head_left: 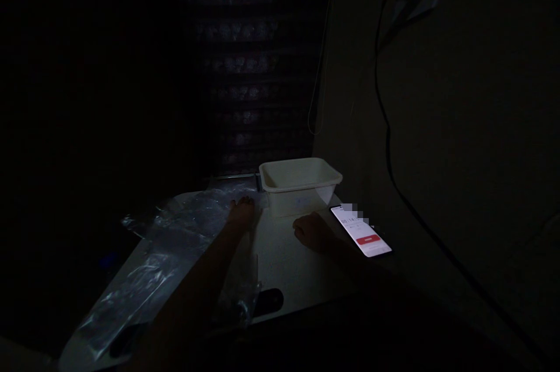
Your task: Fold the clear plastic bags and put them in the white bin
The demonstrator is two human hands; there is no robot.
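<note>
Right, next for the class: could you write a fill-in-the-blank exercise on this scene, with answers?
The left hand is at clear sheeting made of ____.
Beside the right hand and pale tub lies a lit ____.
The wide button on its screen is ____.

Missing words: plastic; phone; red.

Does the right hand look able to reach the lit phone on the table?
Probably yes: the right hand rests close beside the phone, and nothing visible stands between them.
</note>
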